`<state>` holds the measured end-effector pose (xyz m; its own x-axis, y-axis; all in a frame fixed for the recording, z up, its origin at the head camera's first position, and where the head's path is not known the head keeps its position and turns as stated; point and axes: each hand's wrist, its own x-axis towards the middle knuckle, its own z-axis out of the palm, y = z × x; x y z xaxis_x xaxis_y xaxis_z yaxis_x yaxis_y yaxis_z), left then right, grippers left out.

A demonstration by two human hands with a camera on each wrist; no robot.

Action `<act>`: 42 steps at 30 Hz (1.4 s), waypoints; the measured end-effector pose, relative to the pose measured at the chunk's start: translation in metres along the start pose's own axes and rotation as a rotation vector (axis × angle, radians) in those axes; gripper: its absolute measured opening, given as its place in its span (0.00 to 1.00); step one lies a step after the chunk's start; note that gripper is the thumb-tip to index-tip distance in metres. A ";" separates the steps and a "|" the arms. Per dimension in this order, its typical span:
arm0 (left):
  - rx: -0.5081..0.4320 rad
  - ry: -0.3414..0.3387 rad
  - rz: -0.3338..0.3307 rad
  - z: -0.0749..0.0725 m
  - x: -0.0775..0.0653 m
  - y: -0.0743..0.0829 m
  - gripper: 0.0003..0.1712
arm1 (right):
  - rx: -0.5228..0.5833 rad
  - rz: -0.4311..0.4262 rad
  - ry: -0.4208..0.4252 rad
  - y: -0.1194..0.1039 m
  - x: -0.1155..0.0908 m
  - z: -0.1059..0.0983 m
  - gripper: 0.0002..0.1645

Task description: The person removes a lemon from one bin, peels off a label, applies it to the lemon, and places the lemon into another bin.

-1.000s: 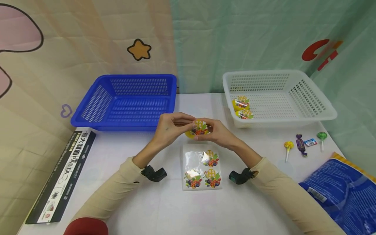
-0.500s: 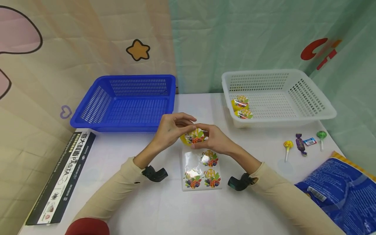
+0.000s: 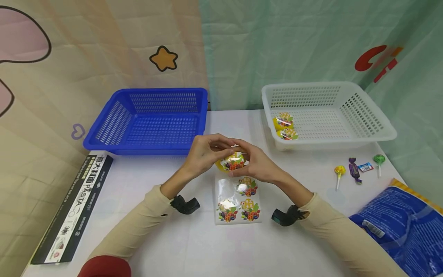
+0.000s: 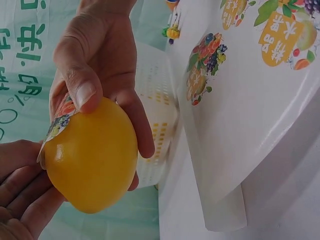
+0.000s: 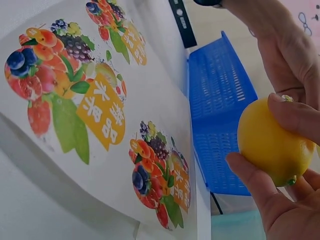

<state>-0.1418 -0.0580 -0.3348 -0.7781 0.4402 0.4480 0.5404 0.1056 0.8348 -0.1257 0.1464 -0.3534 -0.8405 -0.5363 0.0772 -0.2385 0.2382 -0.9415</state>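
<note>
A yellow lemon, with a fruit-print sticker on its upper side, is held between both hands above the table. My left hand grips it from the left, thumb over the sticker's edge. From the other side my right hand holds the lemon, its thumb pressed on the sticker. In the left wrist view one sticker edge stands off the peel near the left fingers. Just below lies a white sticker sheet, three printed stickers left on it. The lemon's far side is hidden.
At the back left stands a blue basket. A white basket at the back right holds two stickered lemons. Lollipops and wrapped sweets lie right, near a blue bag. A pasta box lies left.
Both hands have moved the lemon slightly down and nearer the sticker sheet, tilting it. The right fingers now touch the left ones over the top of the lemon.
</note>
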 end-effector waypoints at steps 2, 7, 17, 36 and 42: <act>0.003 -0.014 -0.006 0.000 0.000 0.000 0.09 | 0.007 0.006 0.006 -0.001 -0.001 0.000 0.55; -0.012 -0.075 -0.023 -0.002 0.002 0.001 0.09 | -0.011 -0.013 0.019 -0.003 -0.002 -0.001 0.54; 0.129 -0.158 0.219 -0.008 0.007 0.003 0.05 | 0.024 -0.031 0.013 -0.011 -0.003 -0.005 0.55; 0.198 -0.274 0.291 -0.009 0.008 0.002 0.24 | 0.144 -0.024 0.011 -0.015 -0.009 -0.021 0.55; 0.186 -0.258 0.261 -0.009 0.007 0.001 0.27 | 0.163 -0.024 0.012 -0.018 -0.009 -0.020 0.55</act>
<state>-0.1491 -0.0628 -0.3277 -0.5143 0.6805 0.5220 0.7757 0.1095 0.6215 -0.1235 0.1629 -0.3307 -0.8415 -0.5302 0.1035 -0.1772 0.0899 -0.9801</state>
